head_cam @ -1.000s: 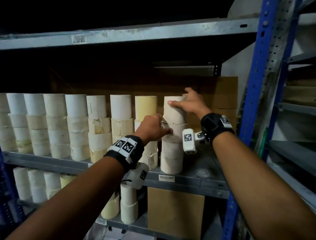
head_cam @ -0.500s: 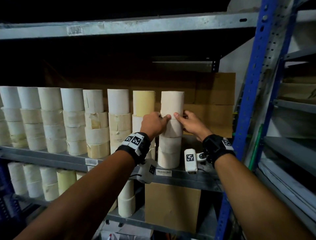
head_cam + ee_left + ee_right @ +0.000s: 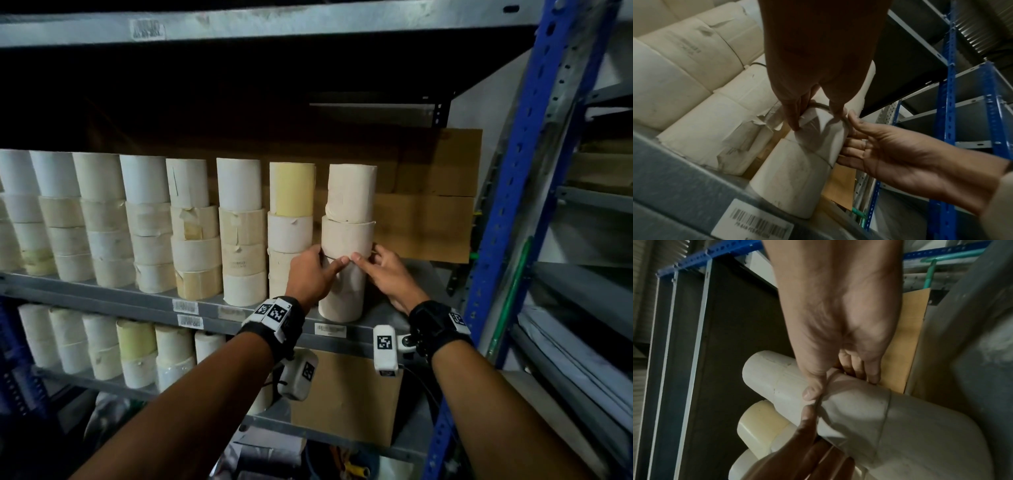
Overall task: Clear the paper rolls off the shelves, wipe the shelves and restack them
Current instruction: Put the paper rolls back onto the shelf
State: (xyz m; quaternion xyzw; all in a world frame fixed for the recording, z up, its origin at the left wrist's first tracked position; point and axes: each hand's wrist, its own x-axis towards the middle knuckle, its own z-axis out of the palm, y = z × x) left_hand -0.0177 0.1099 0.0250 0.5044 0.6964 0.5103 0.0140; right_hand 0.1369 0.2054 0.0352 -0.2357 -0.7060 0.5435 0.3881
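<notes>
Both forearms reach forward from the near edge toward the right end of the middle shelf [image 3: 394, 322]; the left hand [image 3: 310, 274] and right hand [image 3: 387, 274] meet on the rightmost stack [image 3: 347, 240] of paper rolls, which stands upright on the shelf, long axis vertical, directly ahead of both hands and about equally near to each; the left hand curls round the stack's left side and the right hand round its right side, thumbs nearly touching at the front, at the seam between the second roll [image 3: 347, 234] and the third roll [image 3: 346, 277] from the top; the wrist views show both hands gripping at this seam, fingers wrapped behind; judged from this, the rolls are being squared up or the upper pair is about to be lifted, which cannot be told; further left, the neighbouring stacks [image 3: 137, 219] stand in a row; behind, cardboard [image 3: 428, 205] lines the back of the shelf.
</notes>
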